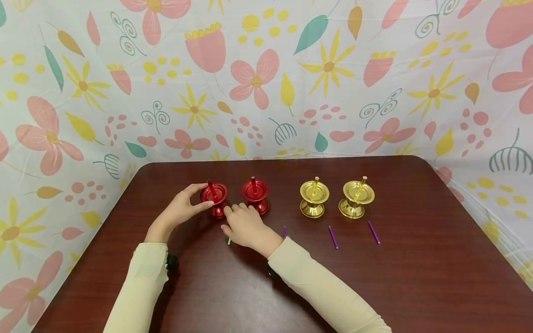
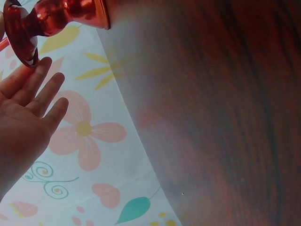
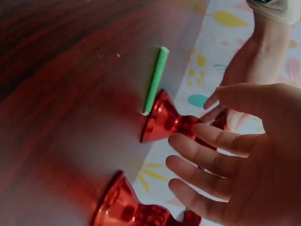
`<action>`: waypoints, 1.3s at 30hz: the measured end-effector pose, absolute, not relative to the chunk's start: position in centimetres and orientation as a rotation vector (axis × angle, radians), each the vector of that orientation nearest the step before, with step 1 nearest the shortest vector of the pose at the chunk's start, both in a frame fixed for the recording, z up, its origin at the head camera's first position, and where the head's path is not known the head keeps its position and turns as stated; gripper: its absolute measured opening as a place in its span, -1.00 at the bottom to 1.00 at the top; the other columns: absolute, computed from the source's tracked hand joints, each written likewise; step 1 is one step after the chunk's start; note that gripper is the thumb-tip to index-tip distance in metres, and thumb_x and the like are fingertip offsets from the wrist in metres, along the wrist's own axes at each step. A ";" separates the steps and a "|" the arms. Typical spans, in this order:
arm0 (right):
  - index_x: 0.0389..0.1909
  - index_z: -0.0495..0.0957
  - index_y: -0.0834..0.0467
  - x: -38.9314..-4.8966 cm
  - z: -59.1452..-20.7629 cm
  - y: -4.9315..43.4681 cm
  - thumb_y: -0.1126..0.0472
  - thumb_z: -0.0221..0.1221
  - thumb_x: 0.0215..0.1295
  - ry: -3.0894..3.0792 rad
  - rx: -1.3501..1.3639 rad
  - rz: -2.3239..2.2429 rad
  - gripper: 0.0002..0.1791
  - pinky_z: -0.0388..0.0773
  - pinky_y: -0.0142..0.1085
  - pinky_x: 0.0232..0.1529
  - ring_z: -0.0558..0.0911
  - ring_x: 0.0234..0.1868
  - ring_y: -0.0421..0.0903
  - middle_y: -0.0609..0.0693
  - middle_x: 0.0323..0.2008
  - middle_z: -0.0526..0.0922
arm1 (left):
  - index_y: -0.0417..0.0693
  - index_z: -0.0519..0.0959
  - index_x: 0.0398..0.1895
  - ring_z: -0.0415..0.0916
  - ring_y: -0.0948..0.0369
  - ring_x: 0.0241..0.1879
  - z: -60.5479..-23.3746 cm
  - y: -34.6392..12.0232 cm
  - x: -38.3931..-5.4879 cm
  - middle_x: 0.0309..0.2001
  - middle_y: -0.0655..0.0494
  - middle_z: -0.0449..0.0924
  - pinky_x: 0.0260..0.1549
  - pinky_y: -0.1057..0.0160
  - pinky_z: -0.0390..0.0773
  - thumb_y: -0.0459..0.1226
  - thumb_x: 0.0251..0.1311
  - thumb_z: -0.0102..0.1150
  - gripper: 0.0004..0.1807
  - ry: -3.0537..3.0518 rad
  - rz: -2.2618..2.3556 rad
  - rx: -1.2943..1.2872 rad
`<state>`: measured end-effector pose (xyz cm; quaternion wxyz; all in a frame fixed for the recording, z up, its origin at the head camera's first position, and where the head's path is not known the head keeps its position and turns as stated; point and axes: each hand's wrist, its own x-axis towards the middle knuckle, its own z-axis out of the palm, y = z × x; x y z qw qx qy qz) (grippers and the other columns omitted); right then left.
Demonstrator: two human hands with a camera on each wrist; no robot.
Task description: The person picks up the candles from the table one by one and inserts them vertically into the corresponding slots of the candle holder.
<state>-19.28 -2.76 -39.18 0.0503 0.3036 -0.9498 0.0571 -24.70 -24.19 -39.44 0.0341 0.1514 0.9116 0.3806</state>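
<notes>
Two red metal candle holders with a thin upright tube stand side by side left of centre. My left hand [image 1: 176,210] holds the left red candle holder [image 1: 218,210] by its dish, thumb in front and fingers round the far side. In the left wrist view, the fingertips meet the rim of that red holder [image 2: 51,19]. My right hand [image 1: 246,226] hovers in front of the right red candle holder [image 1: 255,190], its fingers loosely bent and holding nothing. A slim green candle [image 3: 156,80] lies on the table by the left holder's base, partly hidden by this hand in the head view.
Two gold candle holders of the same shape, one [image 1: 313,208] nearer the middle and the other [image 1: 352,210] further right, stand on the brown table [image 1: 416,277]. Before them lie slim purple candles [image 1: 333,237], one partly behind my right forearm. A flowered cloth [image 1: 266,129] hangs behind the table.
</notes>
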 end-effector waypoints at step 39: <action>-0.14 0.67 0.07 -19.7 -40.9 -5.7 0.05 0.22 0.23 -3.187 0.641 -0.105 -0.75 0.45 -0.14 -0.04 0.43 -0.04 -0.01 0.07 -0.15 0.51 | -0.18 0.29 0.36 0.17 -0.14 0.34 -39.7 -24.1 -24.6 0.33 -0.21 0.29 0.25 -0.23 0.19 -0.15 0.13 0.36 -0.24 2.815 1.190 0.480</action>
